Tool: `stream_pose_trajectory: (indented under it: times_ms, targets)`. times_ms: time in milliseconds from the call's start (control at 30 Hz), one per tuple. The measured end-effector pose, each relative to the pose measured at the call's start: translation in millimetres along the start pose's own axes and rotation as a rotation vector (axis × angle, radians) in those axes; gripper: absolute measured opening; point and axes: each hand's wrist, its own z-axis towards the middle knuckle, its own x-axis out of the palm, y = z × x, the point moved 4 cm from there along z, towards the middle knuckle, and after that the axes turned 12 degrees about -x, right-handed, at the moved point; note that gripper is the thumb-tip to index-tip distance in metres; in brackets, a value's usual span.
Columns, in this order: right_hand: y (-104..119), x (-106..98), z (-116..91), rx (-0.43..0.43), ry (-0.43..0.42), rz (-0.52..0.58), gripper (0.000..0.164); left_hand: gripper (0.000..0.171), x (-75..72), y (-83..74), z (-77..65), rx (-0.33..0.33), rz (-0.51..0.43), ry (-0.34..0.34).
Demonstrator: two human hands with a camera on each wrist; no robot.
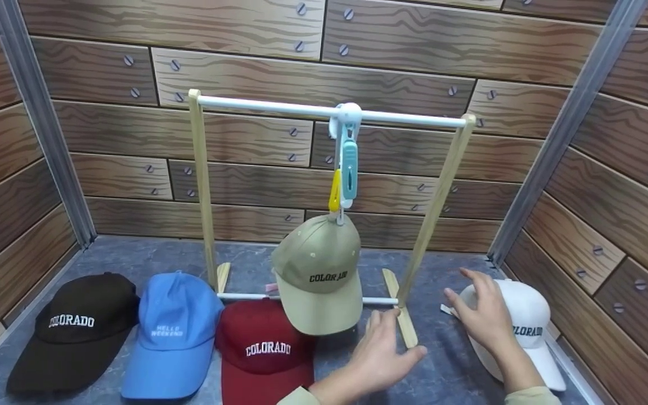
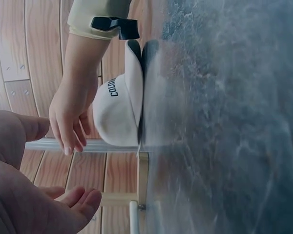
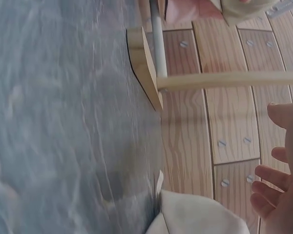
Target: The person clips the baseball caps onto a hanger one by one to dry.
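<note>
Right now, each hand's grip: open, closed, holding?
Left hand: open, holding nothing, near the hanging beige cap.
Right hand: open, holding nothing, beside the white cap.

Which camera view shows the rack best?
The head view: it shows the rack nearly whole, both posts and both rails. Each wrist view gives only a lower corner: one foot and parts of a post and lower rail.

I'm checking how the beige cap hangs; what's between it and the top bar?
In the head view, a clip with turquoise and yellow parts hangs between the top bar and the beige cap.
</note>
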Motion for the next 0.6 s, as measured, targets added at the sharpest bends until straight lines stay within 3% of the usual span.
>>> stream_pose_trajectory:
  times_ms: [600]
  targets:
    - [-33, -24, -8, 0.117, 0.011, -0.101, 0.066, 0.080, 24.1, -4.5, 5.8, -0.048, -0.001, 0.041]
